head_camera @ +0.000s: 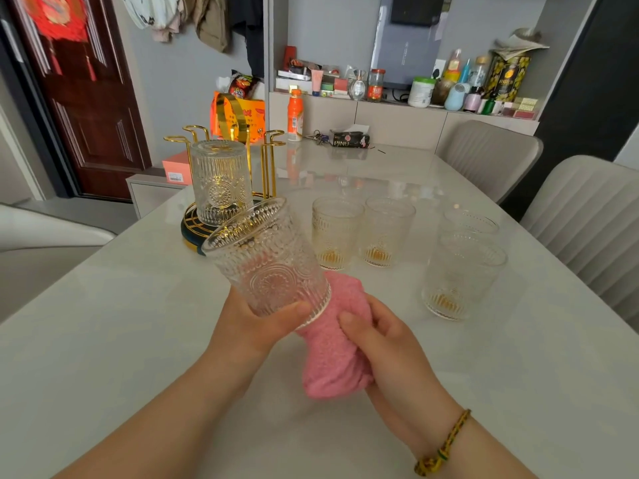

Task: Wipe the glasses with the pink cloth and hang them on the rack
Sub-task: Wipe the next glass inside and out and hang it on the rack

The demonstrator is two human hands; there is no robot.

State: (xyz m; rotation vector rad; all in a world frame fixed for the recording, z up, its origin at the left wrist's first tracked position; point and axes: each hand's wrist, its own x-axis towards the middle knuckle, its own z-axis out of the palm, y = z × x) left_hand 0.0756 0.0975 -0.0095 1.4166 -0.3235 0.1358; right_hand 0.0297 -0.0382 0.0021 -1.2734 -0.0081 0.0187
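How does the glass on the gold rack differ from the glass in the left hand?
The racked glass hangs mouth down on the gold rack; the held glass is tilted, mouth up and away. No hand touches the racked glass; the left hand grips the held glass near its base, the pink cloth beside it. Both are clear and embossed.

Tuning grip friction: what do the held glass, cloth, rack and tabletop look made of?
The glass looks like clear pressed glass: see-through and glossy, with embossed ribs and a medallion. The cloth is a pink fuzzy fabric, perhaps microfibre or terry; it bunches softly. The rack is thin metal wire with a shiny gold finish, probably plated. The tabletop is pale and polished, stone or a stone-look slab; it shows reflections.
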